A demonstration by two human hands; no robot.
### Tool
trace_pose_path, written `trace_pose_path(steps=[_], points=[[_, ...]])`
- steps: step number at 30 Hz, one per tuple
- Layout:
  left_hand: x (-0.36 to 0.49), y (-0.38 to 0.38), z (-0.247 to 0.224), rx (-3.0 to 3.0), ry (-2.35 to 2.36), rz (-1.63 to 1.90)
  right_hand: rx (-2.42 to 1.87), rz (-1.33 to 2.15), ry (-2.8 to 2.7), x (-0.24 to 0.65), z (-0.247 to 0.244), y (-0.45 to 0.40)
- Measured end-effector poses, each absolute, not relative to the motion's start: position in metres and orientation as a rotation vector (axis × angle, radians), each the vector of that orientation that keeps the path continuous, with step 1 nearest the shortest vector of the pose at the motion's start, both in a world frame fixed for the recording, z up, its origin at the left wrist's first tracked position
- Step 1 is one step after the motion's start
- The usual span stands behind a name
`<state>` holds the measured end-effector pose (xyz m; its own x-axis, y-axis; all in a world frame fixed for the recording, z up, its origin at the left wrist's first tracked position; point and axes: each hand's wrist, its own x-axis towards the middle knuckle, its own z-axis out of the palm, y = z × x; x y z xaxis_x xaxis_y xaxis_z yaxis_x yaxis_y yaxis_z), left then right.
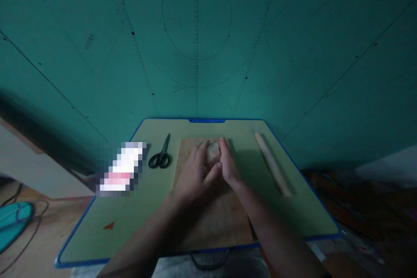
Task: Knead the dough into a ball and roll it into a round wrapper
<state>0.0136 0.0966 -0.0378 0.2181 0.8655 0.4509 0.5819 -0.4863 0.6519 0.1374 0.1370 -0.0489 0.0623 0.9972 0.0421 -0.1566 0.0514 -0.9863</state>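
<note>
A pale, rounded lump of dough (213,152) sits on the far half of a wooden board (221,221). My left hand (194,168) curves around its left side, thumb pointing toward its near edge. From the right, my right hand (228,164) presses along the lump with the fingers together. Both hands cup it between them, so its sides and underside are hidden. Right of the board lies a wooden rolling pin (273,163), and left of it a pair of scissors (160,156) with black handles.
The blue-edged folding table (137,208) stands against a green wall. At its left edge a bright object (122,169) is blurred out by pixels. A small orange-brown triangular scrap (109,226) lies near the front left. A turquoise round object (14,223) with cables is on the floor.
</note>
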Motion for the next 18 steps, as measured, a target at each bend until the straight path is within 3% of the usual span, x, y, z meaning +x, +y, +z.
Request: trace_pose_path(steps=[13,16,18], points=[[0.003,0.105,-0.031,2.225,1.581,0.666,-0.998,1.693,-1.168,0.156,-0.043,0.131],[0.0,0.105,-0.025,2.285,1.694,0.642,-1.05,1.602,-1.338,0.168,-0.044,0.138],[-0.002,0.105,-0.021,2.246,1.765,0.653,-1.16,1.355,-1.427,0.173,-0.044,0.141]])
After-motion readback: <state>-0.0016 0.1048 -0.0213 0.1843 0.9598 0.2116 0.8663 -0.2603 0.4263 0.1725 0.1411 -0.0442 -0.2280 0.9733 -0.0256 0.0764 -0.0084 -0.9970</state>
